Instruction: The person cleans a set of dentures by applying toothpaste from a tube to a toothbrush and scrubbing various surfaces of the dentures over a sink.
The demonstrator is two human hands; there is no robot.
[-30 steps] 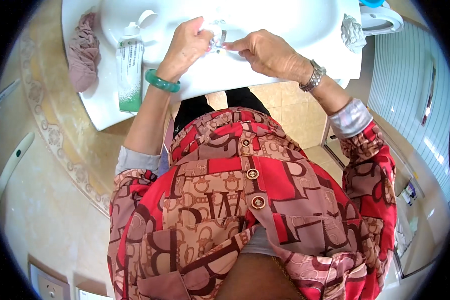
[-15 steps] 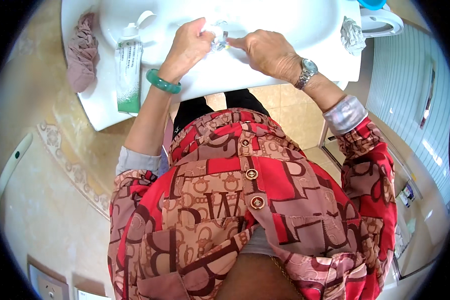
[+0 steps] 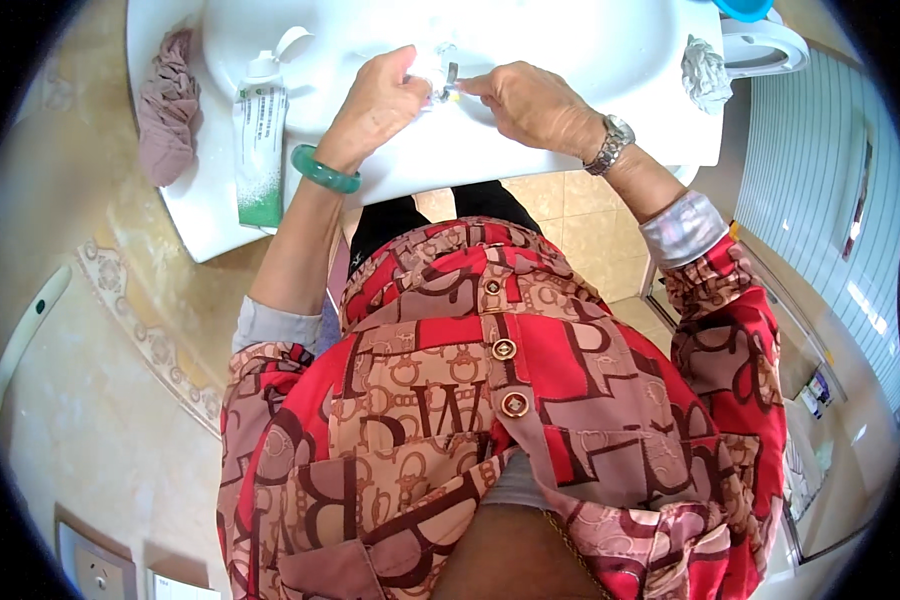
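Over the front of the white sink, my left hand is closed around a small clear, glassy object with a grey strip and a yellow glint. Glare blurs its shape, so I cannot tell its kind. From the other side my right hand reaches in, its index finger stretched to the object and its other fingers curled. Whether the right hand also grips something is hidden. A green bangle circles my left wrist, and a metal watch is on my right.
Left of my hands, a white and green squeeze tube with its flip cap raised lies on the rim. Beyond it is a crumpled mauve cloth. At the right lie a crumpled whitish piece and, farther off, a blue basin edge.
My left hand has tilted and dipped slightly toward me with the clear object. The right index finger stays against it. The tube and cloth keep their places.
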